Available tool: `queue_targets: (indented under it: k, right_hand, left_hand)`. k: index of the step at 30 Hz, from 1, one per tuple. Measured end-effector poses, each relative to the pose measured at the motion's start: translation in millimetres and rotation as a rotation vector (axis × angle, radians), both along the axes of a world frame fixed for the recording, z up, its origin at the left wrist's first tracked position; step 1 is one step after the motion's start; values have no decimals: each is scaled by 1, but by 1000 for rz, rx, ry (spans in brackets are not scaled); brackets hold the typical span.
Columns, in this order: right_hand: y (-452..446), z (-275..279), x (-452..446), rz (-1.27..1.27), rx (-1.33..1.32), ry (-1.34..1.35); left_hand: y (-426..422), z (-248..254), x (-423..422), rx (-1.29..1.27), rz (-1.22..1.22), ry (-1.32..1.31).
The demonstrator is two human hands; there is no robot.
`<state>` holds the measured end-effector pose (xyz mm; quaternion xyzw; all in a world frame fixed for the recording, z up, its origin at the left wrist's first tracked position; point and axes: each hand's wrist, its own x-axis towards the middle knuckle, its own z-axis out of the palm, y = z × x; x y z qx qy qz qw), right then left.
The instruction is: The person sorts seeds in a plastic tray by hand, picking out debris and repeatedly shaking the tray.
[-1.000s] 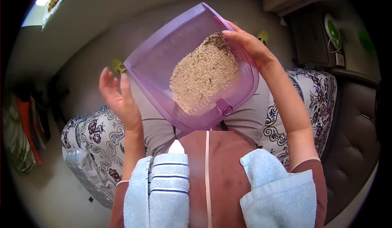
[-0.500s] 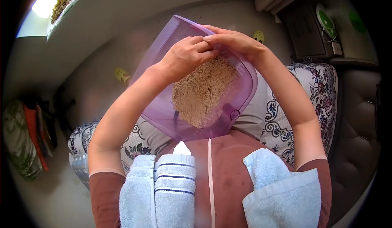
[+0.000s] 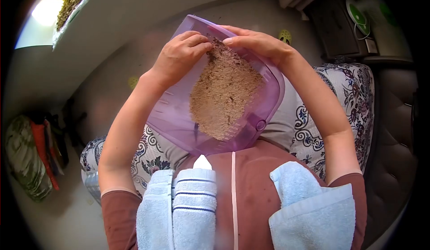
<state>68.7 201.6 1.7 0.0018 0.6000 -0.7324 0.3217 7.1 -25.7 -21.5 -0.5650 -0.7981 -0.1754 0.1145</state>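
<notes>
Reading the view as a clock face with 12 at the top, the purple translucent plastic bin (image 3: 165,115) sits just above centre, over the wearer's lap in grey trousers (image 3: 280,133), its open top facing the camera and one corner pointing near 12; whether the lap bears its weight cannot be told. Inside, pale tan grain (image 3: 226,95) lies in a heap stretching from about 12 to 6, and dark flecks (image 3: 217,53) gather thickest at the heap's 12 o'clock end. The right hand (image 3: 257,44), at about 1 o'clock, grips the bin's wall, thumb inside the rim and fingers behind it. The left hand (image 3: 181,57) reaches in from about 11, fingers curled and narrow, tips at the edge of the dark flecks; whether they pinch any cannot be told. For fingerwork this fine, a light pinch with thumb and first fingertips seems best, lifting flecks off the surface rather than pressing them down into the grain. The right hand's hold should be firm enough that the wall does not swing, and the bin is best tipped no further, since loose grain would probably slide towards the low side. The left wrist is best held clear of the heap. The light blue towels (image 3: 192,205) (image 3: 313,205) at 7 and 5 lie well clear of the bin's mouth.
</notes>
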Motion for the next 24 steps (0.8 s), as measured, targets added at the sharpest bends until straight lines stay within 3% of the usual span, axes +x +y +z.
queue_targets:
  k: [5, 24]
  right_hand:
    - [-2, -5, -3, 9, -10, -31]
    - [-3, -7, -2, -21, 49, -9]
  left_hand:
    - [-1, 4, 7, 83, 27, -178]
    - [13, -7, -2, -27, 79, -10]
